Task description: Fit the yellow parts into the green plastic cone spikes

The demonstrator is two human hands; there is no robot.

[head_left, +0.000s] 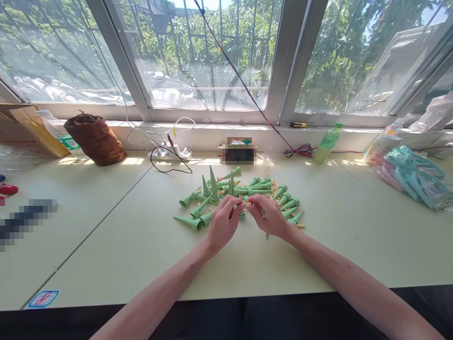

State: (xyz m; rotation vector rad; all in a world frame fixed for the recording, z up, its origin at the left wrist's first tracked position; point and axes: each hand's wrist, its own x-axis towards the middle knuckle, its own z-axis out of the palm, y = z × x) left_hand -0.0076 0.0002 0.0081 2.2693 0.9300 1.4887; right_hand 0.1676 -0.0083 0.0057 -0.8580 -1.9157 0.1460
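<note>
A row of wide windows [212, 71] ran across the back of the room, divided by thick grey frames [286, 52]. Through the hazy glass stood leafy green trees [329, 61], with dark bars [188, 28] nearer the panes and a patch of bright sky [212, 4] above. Something white and crumpled lay low outside at the left, too washed out to tell. Below the windows ran a low white wall [208, 140]. A pale green surface [354, 250] stood against it, a dark seam [94, 230] slanting across its left part. Daylight came in from the windows, and bright sunlight [132, 161] lay in strips along the back edge.
</note>
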